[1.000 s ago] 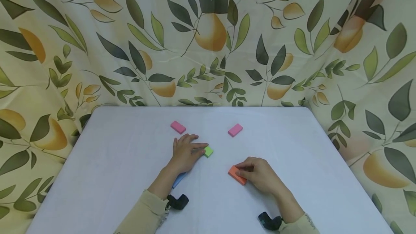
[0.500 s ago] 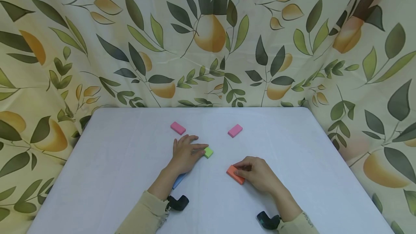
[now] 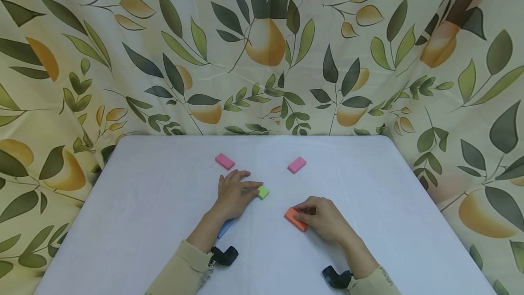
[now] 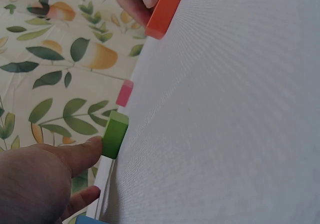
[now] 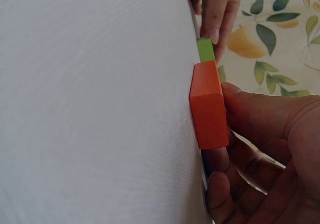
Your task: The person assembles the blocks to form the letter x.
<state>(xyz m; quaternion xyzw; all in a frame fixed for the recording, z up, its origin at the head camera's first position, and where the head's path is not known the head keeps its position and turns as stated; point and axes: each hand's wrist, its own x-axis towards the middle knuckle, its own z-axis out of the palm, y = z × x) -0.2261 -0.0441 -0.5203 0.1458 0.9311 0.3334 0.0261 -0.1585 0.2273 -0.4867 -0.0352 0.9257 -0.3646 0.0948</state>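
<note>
The left hand (image 3: 235, 195) has its thumb and index finger at a small green block (image 3: 263, 192), holding it at its left end, with the other fingers spread. In the left wrist view the thumb tip touches the green block (image 4: 115, 134); the index finger is hidden. A blue block (image 3: 226, 228) lies partly covered beneath the left wrist. To the right, the right hand (image 3: 325, 220) pinches an orange block (image 3: 295, 219) between thumb and fingers, low over the table. The right wrist view shows the thumb on one broad face of the orange block (image 5: 208, 114).
Two pink blocks lie farther back on the white table (image 3: 368, 185): one pink block (image 3: 224, 161) beyond the left hand, another pink block (image 3: 296, 165) to its right. A leaf-and-fruit patterned curtain (image 3: 262, 81) hangs behind the table. Both wrists carry a black camera (image 3: 224, 256).
The right hand has shifted slightly left with the orange block, bringing it a little nearer the green one. The left hand and the other blocks stay in place.
</note>
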